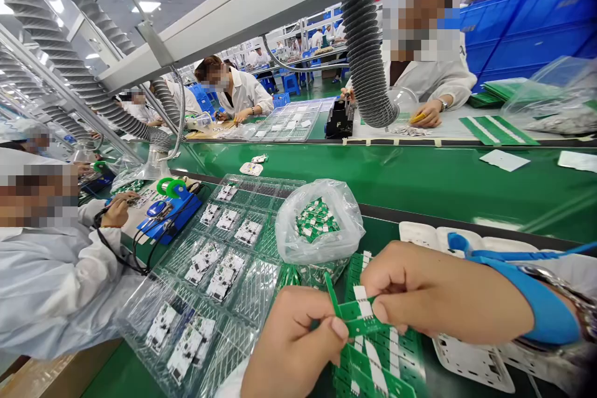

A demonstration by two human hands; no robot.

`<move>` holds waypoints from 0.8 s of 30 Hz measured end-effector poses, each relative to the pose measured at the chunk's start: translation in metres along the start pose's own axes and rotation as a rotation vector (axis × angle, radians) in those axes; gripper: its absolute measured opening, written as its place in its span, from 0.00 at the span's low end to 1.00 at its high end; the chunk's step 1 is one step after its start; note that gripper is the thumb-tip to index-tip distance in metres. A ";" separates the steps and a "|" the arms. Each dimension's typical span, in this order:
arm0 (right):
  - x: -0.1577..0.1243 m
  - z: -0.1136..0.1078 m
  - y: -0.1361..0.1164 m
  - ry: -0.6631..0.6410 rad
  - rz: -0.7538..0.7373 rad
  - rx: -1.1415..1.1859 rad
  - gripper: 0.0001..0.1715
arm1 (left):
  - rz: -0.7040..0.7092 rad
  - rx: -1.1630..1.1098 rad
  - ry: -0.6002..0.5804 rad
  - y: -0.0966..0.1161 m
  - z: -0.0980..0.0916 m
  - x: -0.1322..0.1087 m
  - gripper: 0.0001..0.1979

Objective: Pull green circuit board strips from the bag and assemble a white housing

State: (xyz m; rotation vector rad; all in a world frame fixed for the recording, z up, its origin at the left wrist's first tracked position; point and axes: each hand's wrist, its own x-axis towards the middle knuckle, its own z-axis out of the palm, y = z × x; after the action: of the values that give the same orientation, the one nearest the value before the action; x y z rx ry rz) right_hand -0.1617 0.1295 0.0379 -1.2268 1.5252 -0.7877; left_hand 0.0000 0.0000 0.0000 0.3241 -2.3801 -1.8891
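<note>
Between my two hands is a small green circuit board panel (pixel 359 317) with a white strip across it. My left hand (pixel 298 339) pinches its left end, where a narrow green strip sticks up. The right end is gripped by my right hand (pixel 410 292), thumb against the board; a blue band circles that wrist. Below lie more green circuit board panels (pixel 373 367) with white strips, partly covered by my hands. Just beyond stands an open clear plastic bag (pixel 321 249) holding many small green boards.
Clear plastic trays (pixel 254 280) with white circuit boards lie left of the bag. White plastic housings (pixel 471 360) sit at the right. A blue solder wire stand (pixel 168 214) is beside a co-worker (pixel 51 298) on the left. A ribbed hose (pixel 368 62) hangs over the green conveyor (pixel 420 168).
</note>
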 end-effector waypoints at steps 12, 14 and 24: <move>-0.010 0.034 0.003 0.591 -0.132 -0.582 0.19 | 0.303 0.722 0.431 0.007 0.025 -0.003 0.18; -0.012 0.037 0.003 0.605 -0.125 -0.568 0.19 | 0.309 0.710 0.456 0.004 0.029 -0.004 0.18; -0.018 0.025 0.007 0.182 0.086 0.098 0.16 | -0.169 -0.022 0.262 -0.005 0.036 -0.008 0.23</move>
State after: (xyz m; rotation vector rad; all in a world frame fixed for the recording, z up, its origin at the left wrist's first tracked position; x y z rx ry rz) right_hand -0.1396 0.1506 0.0294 -1.0332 1.6539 -0.9265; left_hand 0.0017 0.0351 -0.0129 0.7430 -2.2186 -1.8054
